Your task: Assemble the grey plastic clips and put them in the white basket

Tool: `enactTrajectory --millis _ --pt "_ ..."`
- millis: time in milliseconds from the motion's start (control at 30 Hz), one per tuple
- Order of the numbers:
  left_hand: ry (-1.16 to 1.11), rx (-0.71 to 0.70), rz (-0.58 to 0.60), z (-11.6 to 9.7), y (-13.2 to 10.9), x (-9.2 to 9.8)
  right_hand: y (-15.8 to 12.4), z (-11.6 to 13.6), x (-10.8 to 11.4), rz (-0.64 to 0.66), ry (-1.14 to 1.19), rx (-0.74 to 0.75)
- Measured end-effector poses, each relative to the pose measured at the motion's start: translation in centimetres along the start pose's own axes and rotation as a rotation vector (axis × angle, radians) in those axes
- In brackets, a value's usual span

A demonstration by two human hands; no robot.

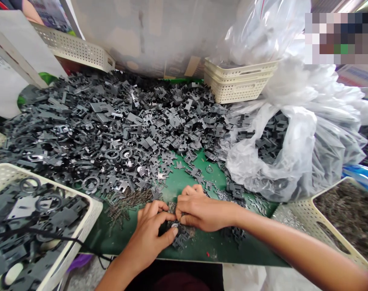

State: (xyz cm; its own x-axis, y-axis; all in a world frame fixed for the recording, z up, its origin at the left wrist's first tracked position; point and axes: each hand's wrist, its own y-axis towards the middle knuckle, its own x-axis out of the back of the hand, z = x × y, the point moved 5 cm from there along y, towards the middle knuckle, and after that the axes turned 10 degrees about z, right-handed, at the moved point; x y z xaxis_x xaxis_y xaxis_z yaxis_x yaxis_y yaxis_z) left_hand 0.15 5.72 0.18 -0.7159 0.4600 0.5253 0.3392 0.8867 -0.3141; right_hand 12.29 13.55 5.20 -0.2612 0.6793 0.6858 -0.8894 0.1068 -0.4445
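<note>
My left hand is curled low over the front of the green table, thumb and index finger closing on a small grey part. Right beside it, my right hand has its fingers bent in, their tips meeting the left fingertips; what they grip is hidden. Several dark grey notched pieces lie under and between both hands. Small brownish bits are spread on the table left of my left hand. Behind the hands rises a wide heap of dark grey flat parts, some ring-shaped.
A cream basket of grey parts stands at left, with a black cable across it. Another basket at right holds small brownish pieces. Stacked baskets stand behind. A clear plastic bag of grey parts sits right of the heap.
</note>
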Motion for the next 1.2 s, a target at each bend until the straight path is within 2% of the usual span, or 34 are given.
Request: enactTrajectory --millis 100,200,300,400,500,633,733,800,867,900,1000,1067,1200 --pt "0.013 0.002 -0.008 0.0 0.0 0.1 0.7 -0.2 0.2 0.094 -0.051 0.019" --pt "0.026 -0.003 -0.024 -0.1 0.0 0.2 1.0 -0.1 0.5 0.111 -0.103 -0.020" --pt "0.056 -0.016 -0.065 -0.1 -0.1 0.1 0.8 0.6 0.5 0.046 -0.120 -0.102" --pt "0.113 -0.031 -0.151 -0.3 -0.2 -0.2 0.1 0.6 0.6 -0.072 -0.096 -0.147" --pt "0.182 -0.059 -0.271 -0.4 -0.4 -0.5 -1.3 -2.0 1.8 -0.257 -0.130 -0.285" --pt "0.212 -0.104 -0.342 -0.3 -0.7 -0.8 -5.2 -8.4 5.1 -0.608 -0.310 -0.723" --pt "0.175 -0.120 -0.397 0.1 -1.1 -0.8 -6.7 -10.4 5.9 -0.640 -0.312 -0.747" --pt "0.101 -0.127 -0.504 0.2 -1.6 -0.4 -6.9 -9.5 5.7 -0.633 -0.283 -0.707" --pt "-0.010 -0.131 -0.599 0.1 -2.1 0.0 -6.5 -6.8 5.1 -0.618 -0.225 -0.621" --pt "-0.079 -0.132 -0.605 -0.1 -2.1 0.1 -6.0 -4.9 4.6 -0.592 -0.191 -0.545" --pt "-0.314 -0.119 -0.456 -1.0 -1.5 0.1 -4.2 1.0 2.5 -0.428 -0.036 -0.135" --pt "-0.449 -0.088 -0.340 -1.6 -1.2 0.1 -3.9 3.0 1.4 -0.458 0.018 -0.074" --pt "-0.753 -0.007 -0.248 -2.1 -1.5 0.1 -4.6 3.3 -0.8 -0.727 0.079 -0.090"
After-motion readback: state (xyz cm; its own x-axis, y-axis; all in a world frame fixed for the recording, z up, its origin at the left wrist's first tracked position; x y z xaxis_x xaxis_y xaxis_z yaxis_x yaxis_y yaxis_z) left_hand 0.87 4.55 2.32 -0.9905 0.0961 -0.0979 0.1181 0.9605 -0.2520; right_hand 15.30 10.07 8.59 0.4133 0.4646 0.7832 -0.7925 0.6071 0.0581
